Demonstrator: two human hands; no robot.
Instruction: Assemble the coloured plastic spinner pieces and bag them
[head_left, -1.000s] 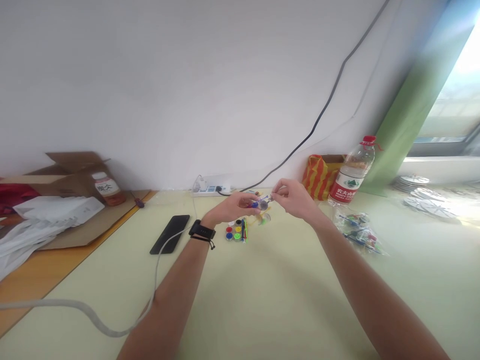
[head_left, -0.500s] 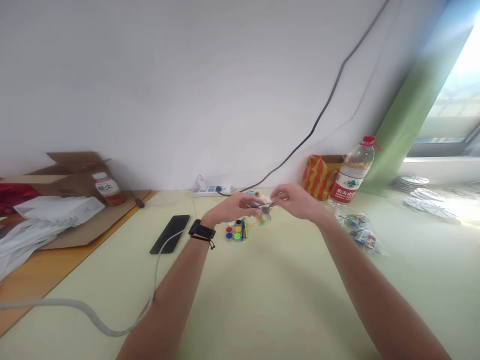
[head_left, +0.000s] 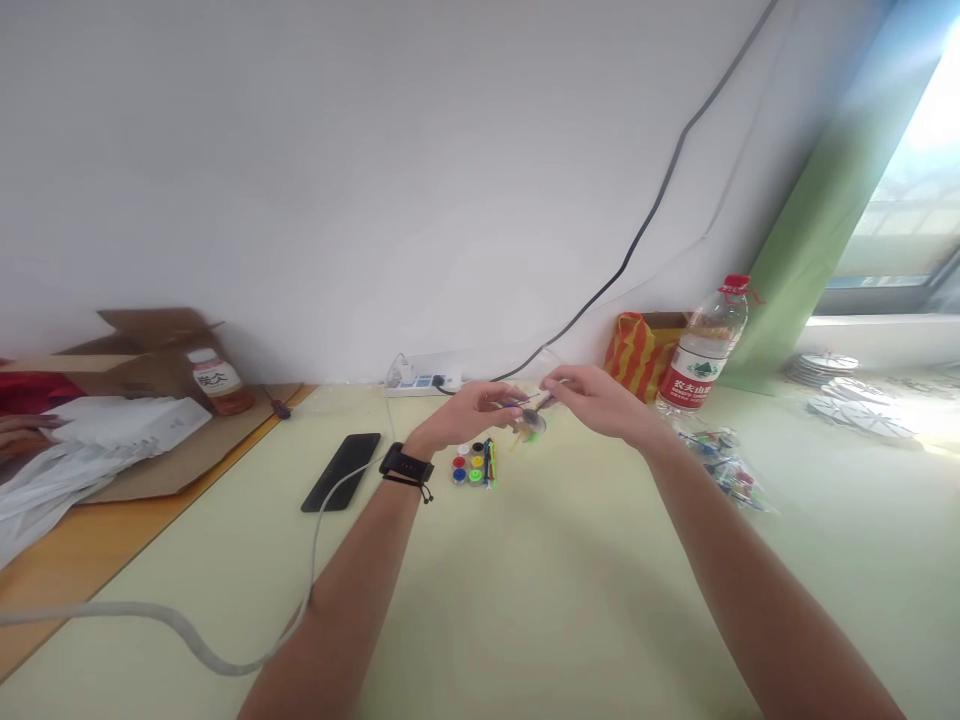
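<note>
My left hand (head_left: 476,412), with a black watch on the wrist, has its fingers closed on a thin blue stick (head_left: 517,404). My right hand (head_left: 592,395) is just to the right, thumb and fingertips pinched together; whatever lies between them is too small to make out. Below the fingertips is a small greyish part (head_left: 531,418), blurred against yellow and green bits. Several coloured round caps (head_left: 459,463) lie in rows on the table under my left hand. Beside them is a bundle of thin coloured sticks (head_left: 490,463).
Left of my watch lies a black phone (head_left: 341,472), with a white cable (head_left: 172,618) across my forearm. A power strip (head_left: 424,383) is by the wall. To the right stand a water bottle (head_left: 705,345) and bagged parts (head_left: 727,470). Another person's hand (head_left: 19,430) shows far left.
My hands have drawn slightly apart, and the greyish part between them shows more clearly. Another person's hand has come into view at the left edge.
</note>
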